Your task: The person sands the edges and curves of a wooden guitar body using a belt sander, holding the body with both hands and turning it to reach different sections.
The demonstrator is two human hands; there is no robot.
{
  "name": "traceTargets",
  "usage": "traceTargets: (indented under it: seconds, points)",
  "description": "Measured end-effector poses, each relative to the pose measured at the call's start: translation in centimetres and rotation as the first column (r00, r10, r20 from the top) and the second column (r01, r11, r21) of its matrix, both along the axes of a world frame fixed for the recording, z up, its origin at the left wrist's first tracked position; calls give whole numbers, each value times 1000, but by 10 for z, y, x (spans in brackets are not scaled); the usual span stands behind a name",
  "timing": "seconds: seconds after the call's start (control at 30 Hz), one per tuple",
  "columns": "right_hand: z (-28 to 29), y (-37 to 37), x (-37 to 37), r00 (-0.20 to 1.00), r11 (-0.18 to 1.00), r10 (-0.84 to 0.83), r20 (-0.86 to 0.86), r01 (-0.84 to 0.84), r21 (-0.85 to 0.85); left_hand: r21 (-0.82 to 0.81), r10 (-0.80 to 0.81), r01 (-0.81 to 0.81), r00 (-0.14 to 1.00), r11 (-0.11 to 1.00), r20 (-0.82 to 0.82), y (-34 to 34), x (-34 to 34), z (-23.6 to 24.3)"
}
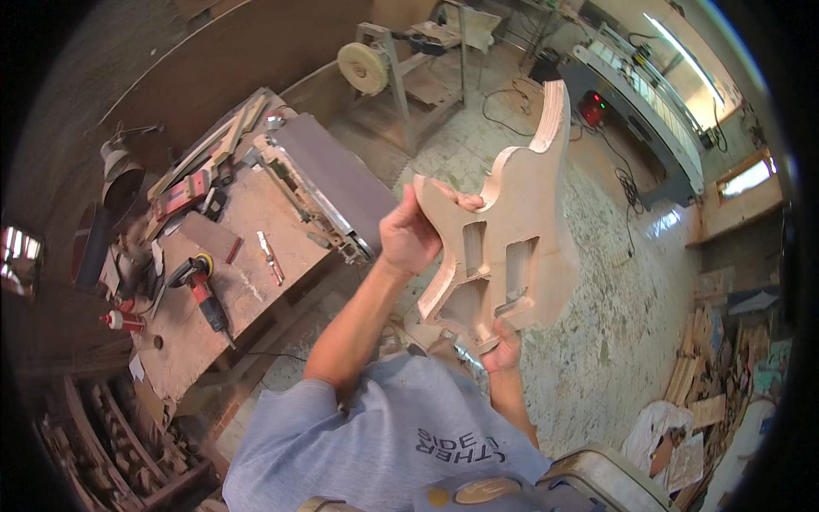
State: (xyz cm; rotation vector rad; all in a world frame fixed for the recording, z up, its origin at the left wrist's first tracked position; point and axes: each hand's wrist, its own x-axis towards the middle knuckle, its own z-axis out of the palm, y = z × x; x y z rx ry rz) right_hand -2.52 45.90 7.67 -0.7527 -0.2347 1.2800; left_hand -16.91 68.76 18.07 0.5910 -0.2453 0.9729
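You have the guitar body in front of your chest, lifted in the air above the floor, with its face and three cut pockets turned up to you, perhaps so that you can see surface and edges together. Your left hand is closed around the edge beside the shorter horn: the thumb lies on the near side, and some fingertips show past the wood in the curve. Your right hand grips the lower end, with the thumb near the corner of a pocket; its other fingers are mostly hidden under the wood. It seems that these two holds, well apart, share the weight and prevent the piece from turning, while most of the face is left uncovered. The long horn points away from you, over free space, so it touches nothing. To your left is the desk, and the belt sander stands at its edge, probably to leave room around the belt. The power tool lies on the desk near you, likely for easy reach, and the bottle is at the far left side.
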Motion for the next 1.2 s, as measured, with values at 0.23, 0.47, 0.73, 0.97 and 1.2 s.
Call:
traceTargets:
  seconds: [0.23, 0.47, 0.73, 0.97, 1.2]
  points:
    - [41, 31, 26, 771, 994, -110, 627, 71, 88, 699, 654, -161, 543, 697, -526, 52, -112, 31]
    - [69, 43, 8, 405, 996, -76, 911, 82, 46, 492, 411, 112, 409, 863, -815, 44, -119, -4]
    - [26, 41, -22, 320, 999, 31, 947, 14, -37, 432, 365, 23, 496, 901, -788, 40, -136, -44]
    - [-44, 54, -34, 340, 996, 72, 938, 21, -84, 530, 463, 56, 415, 846, -783, 46, -142, -25]
    - [-42, 49, -32, 277, 994, 106, 955, 8, -113, 625, 547, 125, 372, 771, -750, 45, -142, -33]
